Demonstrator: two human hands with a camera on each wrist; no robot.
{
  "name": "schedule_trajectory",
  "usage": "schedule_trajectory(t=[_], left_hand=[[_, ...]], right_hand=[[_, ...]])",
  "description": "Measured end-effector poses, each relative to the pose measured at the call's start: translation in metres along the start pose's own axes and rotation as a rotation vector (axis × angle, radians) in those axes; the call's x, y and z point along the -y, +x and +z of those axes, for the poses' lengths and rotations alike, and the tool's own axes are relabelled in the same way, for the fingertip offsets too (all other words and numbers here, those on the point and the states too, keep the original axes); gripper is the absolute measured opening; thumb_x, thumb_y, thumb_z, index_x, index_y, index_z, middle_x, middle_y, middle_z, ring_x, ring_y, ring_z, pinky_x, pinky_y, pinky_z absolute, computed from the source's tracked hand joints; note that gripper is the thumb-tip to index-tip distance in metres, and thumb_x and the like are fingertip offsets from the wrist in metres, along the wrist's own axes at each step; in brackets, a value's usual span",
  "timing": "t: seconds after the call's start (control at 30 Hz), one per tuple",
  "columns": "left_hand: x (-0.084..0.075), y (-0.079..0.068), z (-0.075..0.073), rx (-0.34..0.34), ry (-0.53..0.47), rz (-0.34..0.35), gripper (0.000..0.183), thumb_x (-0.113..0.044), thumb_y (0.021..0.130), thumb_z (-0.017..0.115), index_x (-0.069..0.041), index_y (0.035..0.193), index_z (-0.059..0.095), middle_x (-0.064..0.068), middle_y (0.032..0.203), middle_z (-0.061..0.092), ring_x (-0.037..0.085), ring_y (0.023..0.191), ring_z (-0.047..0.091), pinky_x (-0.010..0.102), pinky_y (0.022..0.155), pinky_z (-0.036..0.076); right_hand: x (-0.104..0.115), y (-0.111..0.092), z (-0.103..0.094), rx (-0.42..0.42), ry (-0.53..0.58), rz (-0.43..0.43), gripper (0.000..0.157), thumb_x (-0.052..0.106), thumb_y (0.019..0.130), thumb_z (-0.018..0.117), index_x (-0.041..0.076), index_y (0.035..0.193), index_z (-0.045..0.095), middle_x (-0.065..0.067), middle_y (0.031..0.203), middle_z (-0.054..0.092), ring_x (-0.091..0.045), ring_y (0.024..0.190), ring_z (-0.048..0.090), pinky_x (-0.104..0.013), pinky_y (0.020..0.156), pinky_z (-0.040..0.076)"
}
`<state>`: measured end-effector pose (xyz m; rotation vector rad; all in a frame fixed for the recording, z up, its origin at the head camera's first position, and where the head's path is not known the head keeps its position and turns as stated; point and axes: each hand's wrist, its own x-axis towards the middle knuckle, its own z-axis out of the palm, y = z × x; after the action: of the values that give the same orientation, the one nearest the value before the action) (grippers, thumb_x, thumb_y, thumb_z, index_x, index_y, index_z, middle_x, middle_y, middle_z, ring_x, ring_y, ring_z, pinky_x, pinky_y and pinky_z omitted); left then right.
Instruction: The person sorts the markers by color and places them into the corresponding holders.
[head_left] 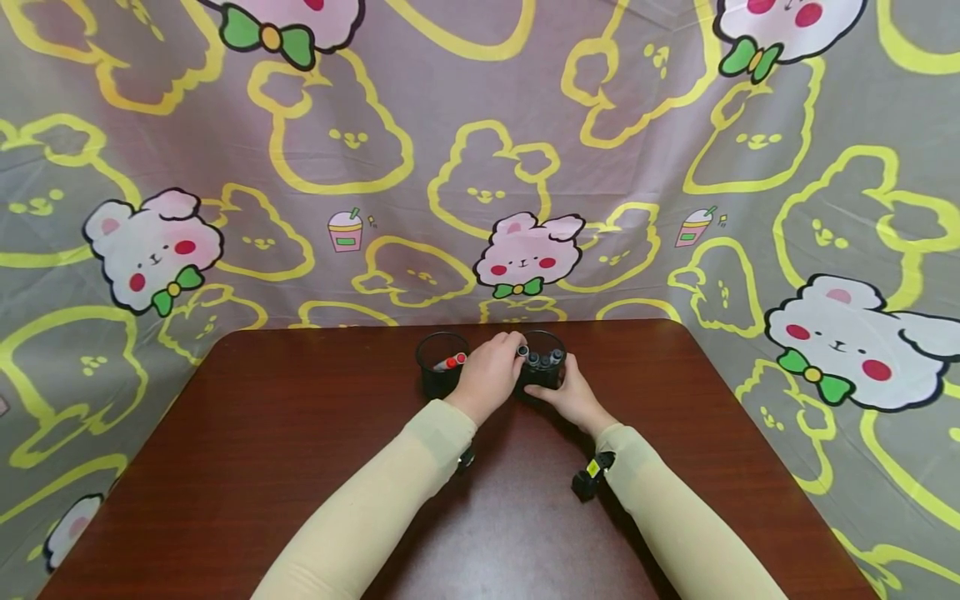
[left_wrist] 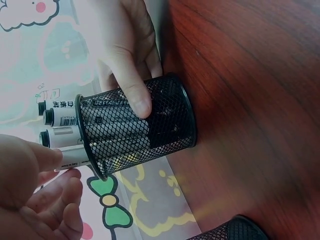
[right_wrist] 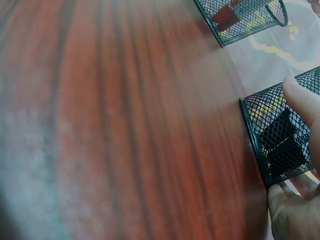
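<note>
A black wire-mesh pen holder (head_left: 540, 385) stands at the back of the table, with my right hand (head_left: 576, 400) gripping its side. The thumb lies across the mesh in both wrist views. Several white whiteboard markers (left_wrist: 60, 118) with dark ends stick out of its rim. At that rim, my left hand (head_left: 489, 377) pinches one whiteboard marker (left_wrist: 73, 158) between thumb and fingers; its lower part is inside the mesh. Just left of the left hand is a second mesh pen holder (head_left: 438, 383), holding red-ended markers (head_left: 454, 362).
The brown wooden table (head_left: 315, 467) reaches back to a patterned cloth (head_left: 420, 192), which hangs behind and on both sides. The two pen holders stand near the table's back edge, a small gap apart.
</note>
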<state>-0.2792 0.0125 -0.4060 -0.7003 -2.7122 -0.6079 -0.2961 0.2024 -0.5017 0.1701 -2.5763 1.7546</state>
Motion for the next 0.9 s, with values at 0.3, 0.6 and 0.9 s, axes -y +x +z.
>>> schedule_trajectory(t=[0.3,0.6,0.9], left_hand=[[0.000,-0.006,-0.005,-0.007,-0.063,-0.045,0.028,-0.019,0.100,0.069,-0.010,0.125,0.062,0.008,0.114,0.069,0.025,0.099,0.071,0.041,0.088,0.059],[0.000,-0.013,-0.013,-0.026,-0.108,-0.075,0.025,-0.018,0.100,0.070,-0.010,0.122,0.063,0.007,0.110,0.068,0.022,0.095,0.070,0.040,0.085,0.059],[0.000,-0.030,-0.023,-0.044,-0.128,-0.085,0.022,-0.020,0.100,0.070,-0.011,0.118,0.064,0.006,0.110,0.068,0.021,0.094,0.070,0.039,0.084,0.059]], right_hand=[[-0.001,0.001,0.001,0.001,0.023,-0.003,0.079,0.011,0.087,0.083,0.003,0.144,0.030,-0.025,0.145,0.053,-0.037,0.137,0.053,-0.051,0.113,0.042],[0.033,-0.018,-0.004,0.012,0.014,-0.010,0.073,0.008,0.088,0.082,-0.001,0.141,0.032,-0.026,0.143,0.054,-0.038,0.135,0.055,-0.050,0.111,0.044],[0.039,-0.021,-0.003,0.002,0.003,0.006,0.073,0.009,0.088,0.082,0.000,0.141,0.033,-0.026,0.142,0.055,-0.038,0.135,0.054,-0.050,0.113,0.043]])
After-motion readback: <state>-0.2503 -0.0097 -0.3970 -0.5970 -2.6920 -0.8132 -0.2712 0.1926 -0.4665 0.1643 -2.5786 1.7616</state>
